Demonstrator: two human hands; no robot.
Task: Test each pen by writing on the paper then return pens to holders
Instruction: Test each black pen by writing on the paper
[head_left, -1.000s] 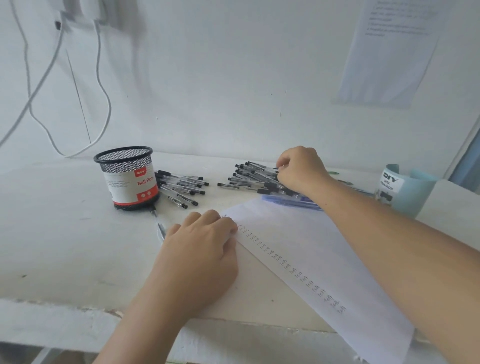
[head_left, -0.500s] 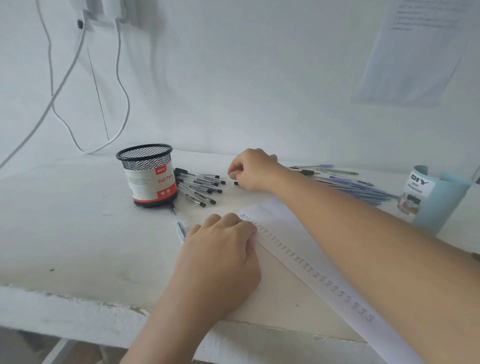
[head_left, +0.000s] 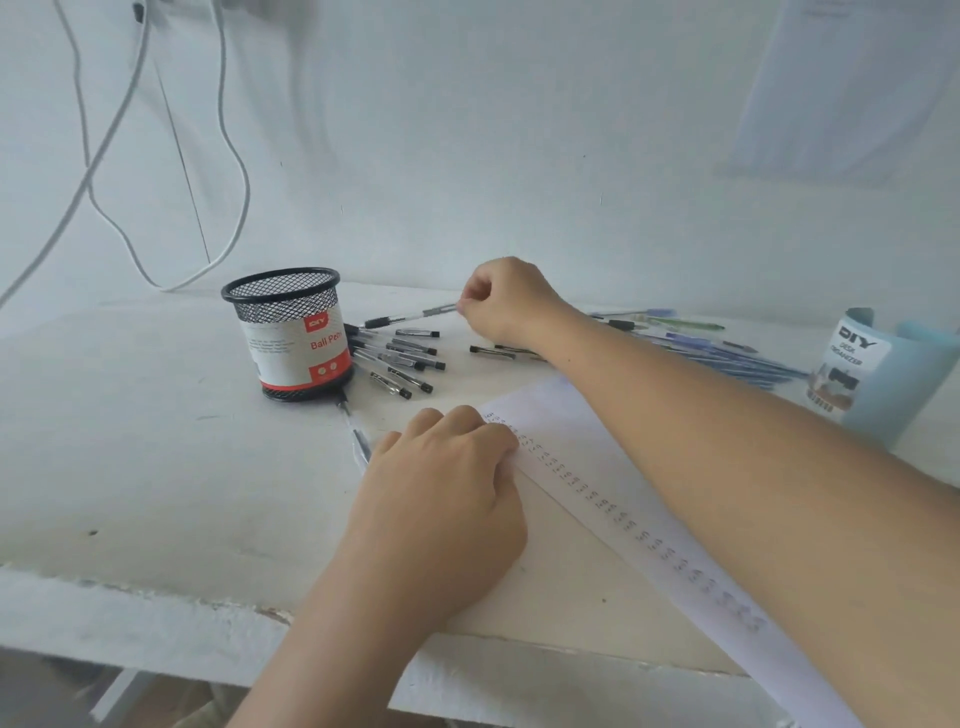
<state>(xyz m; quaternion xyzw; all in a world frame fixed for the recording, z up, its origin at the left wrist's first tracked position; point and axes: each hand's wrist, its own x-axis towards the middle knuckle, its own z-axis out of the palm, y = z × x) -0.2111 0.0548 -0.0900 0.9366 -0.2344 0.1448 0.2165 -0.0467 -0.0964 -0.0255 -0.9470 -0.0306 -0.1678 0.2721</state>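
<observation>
Pinching a black pen (head_left: 410, 315) by one end, the right hand (head_left: 506, 304) points it toward the mesh holder (head_left: 285, 332), just behind the loose black pens (head_left: 402, 358) on the desk (head_left: 130, 441). The left hand (head_left: 441, 499) rests with loosely bent fingers on the paper (head_left: 582, 441)'s edge, gripping nothing. Blue pens (head_left: 727, 353) lie beside the blue organizer (head_left: 888, 379).

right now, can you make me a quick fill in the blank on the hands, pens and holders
The right hand pinches a pen with a ____ cap.
The left hand rests on the ____ edge of the paper.
The light blue holder has a label that reads ____ in big letters.
Missing words: black; left; DIY.
</observation>
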